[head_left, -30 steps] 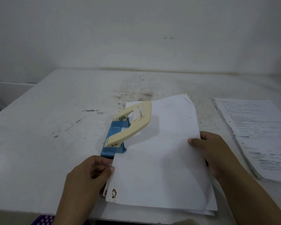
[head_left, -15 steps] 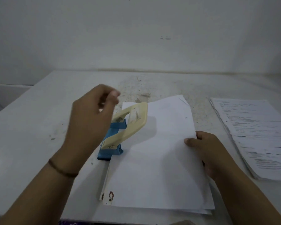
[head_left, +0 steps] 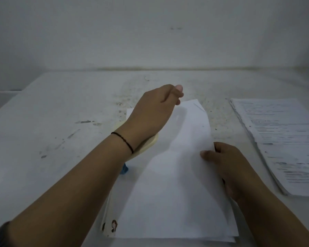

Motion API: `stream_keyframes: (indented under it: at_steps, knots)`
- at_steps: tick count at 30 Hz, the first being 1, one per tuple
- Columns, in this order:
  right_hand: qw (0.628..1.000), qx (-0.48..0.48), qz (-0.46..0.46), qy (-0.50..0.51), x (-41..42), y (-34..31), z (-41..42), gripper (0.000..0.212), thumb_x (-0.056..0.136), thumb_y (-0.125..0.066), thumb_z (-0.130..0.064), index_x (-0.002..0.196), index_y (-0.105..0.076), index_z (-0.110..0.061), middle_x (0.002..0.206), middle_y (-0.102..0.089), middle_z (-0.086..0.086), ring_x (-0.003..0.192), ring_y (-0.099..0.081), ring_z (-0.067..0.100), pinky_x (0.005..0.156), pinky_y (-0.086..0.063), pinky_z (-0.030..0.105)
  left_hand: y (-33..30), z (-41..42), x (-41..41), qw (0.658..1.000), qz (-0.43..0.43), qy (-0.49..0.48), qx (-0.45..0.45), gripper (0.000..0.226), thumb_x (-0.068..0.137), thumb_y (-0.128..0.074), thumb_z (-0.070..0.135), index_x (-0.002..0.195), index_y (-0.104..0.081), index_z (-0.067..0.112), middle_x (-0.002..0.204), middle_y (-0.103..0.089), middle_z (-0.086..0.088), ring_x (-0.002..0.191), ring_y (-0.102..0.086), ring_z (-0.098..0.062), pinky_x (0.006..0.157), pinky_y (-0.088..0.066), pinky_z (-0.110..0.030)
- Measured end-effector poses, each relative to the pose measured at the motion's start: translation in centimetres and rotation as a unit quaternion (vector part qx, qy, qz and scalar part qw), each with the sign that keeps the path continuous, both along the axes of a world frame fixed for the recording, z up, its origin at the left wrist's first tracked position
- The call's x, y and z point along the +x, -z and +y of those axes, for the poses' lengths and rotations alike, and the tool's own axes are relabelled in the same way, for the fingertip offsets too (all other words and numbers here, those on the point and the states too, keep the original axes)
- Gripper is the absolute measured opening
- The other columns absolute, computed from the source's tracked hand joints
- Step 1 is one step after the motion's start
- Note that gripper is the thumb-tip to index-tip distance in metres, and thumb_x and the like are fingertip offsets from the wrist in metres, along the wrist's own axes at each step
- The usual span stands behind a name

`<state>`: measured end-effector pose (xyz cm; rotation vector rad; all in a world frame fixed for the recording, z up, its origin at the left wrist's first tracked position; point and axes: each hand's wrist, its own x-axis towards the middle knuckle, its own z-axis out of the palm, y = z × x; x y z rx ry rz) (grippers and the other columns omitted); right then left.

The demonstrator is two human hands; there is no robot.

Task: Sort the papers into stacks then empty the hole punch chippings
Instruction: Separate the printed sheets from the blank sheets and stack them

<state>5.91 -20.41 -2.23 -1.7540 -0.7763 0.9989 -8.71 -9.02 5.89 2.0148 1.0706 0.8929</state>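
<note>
The right hand (head_left: pixel 227 168) pinched the blank stack's (head_left: pixel 177 184) right edge, while left of that grip the loosely curled, empty left hand (head_left: pixel 153 113) hid most of the hole punch (head_left: pixel 148 143).

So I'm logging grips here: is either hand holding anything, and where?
The right hand pinches the blank paper stack at its right edge. The left hand holds nothing, poised above the hole punch.
</note>
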Motion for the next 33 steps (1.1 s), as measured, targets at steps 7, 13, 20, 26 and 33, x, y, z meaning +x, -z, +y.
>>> stream_keyframes:
  at_steps: [7,13,20,26,33]
  knots:
    - [1.000,-0.004,-0.010,-0.003,0.0,0.5,-0.2,0.013,0.082,-0.060,-0.019,0.081,-0.072,-0.022,0.078,-0.075,-0.003,0.074,-0.071,0.023,0.075,-0.059,0.046,1.7,-0.1,1.0,0.987,0.130,0.026,0.088,0.037,0.097,-0.033,0.042,0.094,-0.061,0.018,0.087,-0.068,0.001,0.078,-0.057,-0.014,0.074,-0.047,-0.036]
    - [1.000,-0.015,0.004,-0.003,0.3,0.9,-0.1,0.012,0.082,-0.062,-0.021,0.083,-0.072,-0.029,0.080,-0.076,-0.003,0.076,-0.072,0.025,0.078,-0.057,0.051,2.6,0.1,1.2,0.978,0.167,0.025,0.124,0.034,0.098,-0.030,0.031,0.100,-0.061,0.015,0.091,-0.067,-0.001,0.087,-0.058,-0.018,0.079,-0.046,-0.039]
    - [0.999,-0.030,0.011,-0.008,0.7,1.0,0.0,0.009,0.081,-0.065,-0.022,0.086,-0.072,-0.025,0.083,-0.076,-0.003,0.080,-0.072,0.026,0.081,-0.055,0.050,6.2,-0.9,2.0,0.914,0.326,0.007,0.240,0.025,0.100,-0.019,0.023,0.105,-0.042,0.013,0.088,-0.033,0.000,0.080,-0.030,-0.017,0.070,-0.023,-0.026]
    - [0.999,-0.040,0.024,-0.001,0.6,0.8,0.3,0.007,0.081,-0.065,-0.020,0.083,-0.072,-0.022,0.081,-0.076,-0.003,0.079,-0.071,0.026,0.081,-0.056,0.049,7.3,-0.5,2.4,0.897,0.358,-0.013,0.260,0.030,0.100,-0.023,0.033,0.108,-0.040,0.010,0.103,-0.046,-0.007,0.082,-0.024,-0.018,0.073,-0.021,-0.027]
    - [0.999,-0.031,-0.008,-0.022,-0.1,0.4,0.5,0.010,0.084,-0.060,-0.018,0.083,-0.070,-0.020,0.082,-0.074,0.000,0.081,-0.069,0.025,0.081,-0.056,0.049,6.2,-0.4,2.4,0.913,0.338,-0.003,0.230,0.039,0.097,-0.026,0.044,0.106,-0.045,0.011,0.104,-0.052,-0.007,0.090,-0.040,-0.020,0.077,-0.032,-0.029]
